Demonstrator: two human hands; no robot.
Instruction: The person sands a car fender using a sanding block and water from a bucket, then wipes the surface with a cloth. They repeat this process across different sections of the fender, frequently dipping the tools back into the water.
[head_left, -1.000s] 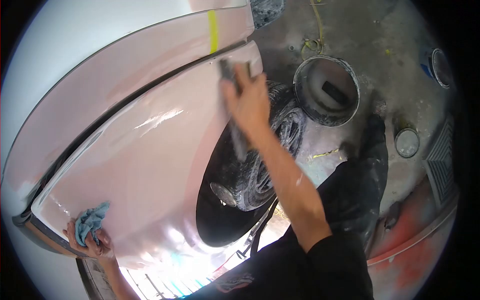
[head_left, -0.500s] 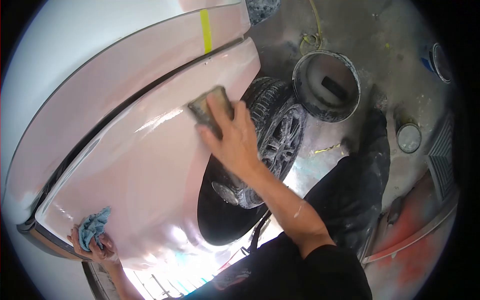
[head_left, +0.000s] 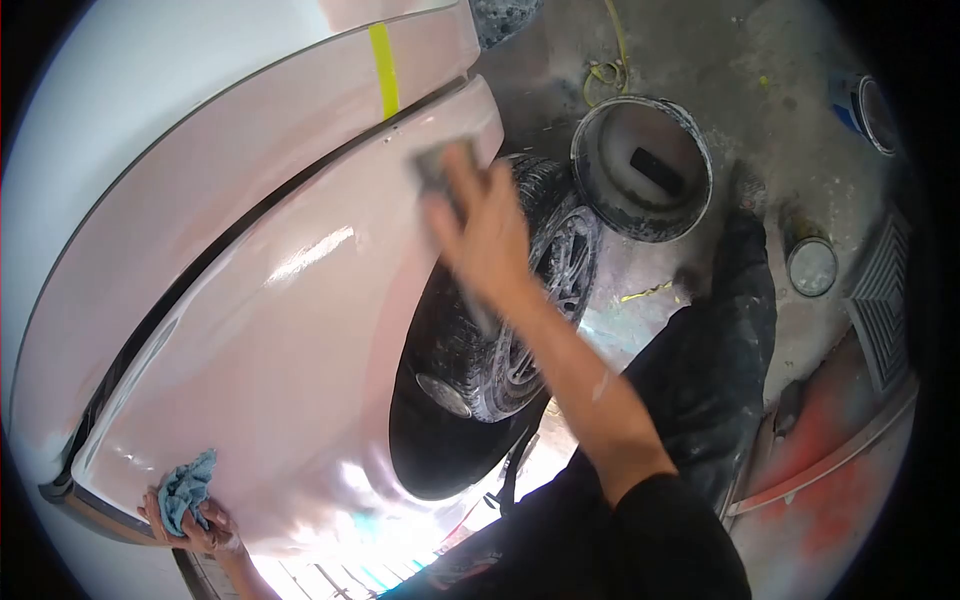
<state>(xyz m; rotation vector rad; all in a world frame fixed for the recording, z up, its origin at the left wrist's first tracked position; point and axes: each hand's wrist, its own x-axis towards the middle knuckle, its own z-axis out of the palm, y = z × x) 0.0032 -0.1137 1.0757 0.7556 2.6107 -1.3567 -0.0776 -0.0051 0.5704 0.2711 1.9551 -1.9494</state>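
- The pale pink car fender [head_left: 290, 330] fills the left and centre of the frame, glossy, with a bright glare streak across its middle; a dark seam separates it from the panel above.
- That upper panel, the hood [head_left: 230, 150], runs across the upper left, and a strip of yellow tape [head_left: 383, 70] crosses it near the top centre.
- The wheel [head_left: 520, 300] sits in the dark arch at centre, its tyre and rim dusted grey.
- Your dark trouser leg [head_left: 715, 380] shows at right of centre, above the dusty floor.
- A grimy bucket [head_left: 642, 168] stands on the floor at upper right, just beside the wheel, with a dark block lying inside it.
- A small round can [head_left: 811, 266] sits at the right, well apart from the bucket.
- Your right hand [head_left: 480, 230], blurred, is at upper centre, fingers curled over a sanding block [head_left: 435, 165] and pressing it against the fender's upper edge near the wheel arch.
- Your left hand [head_left: 195, 520], at the lower left, is clenched around a crumpled blue rag [head_left: 185, 490], resting on the fender's lower edge.
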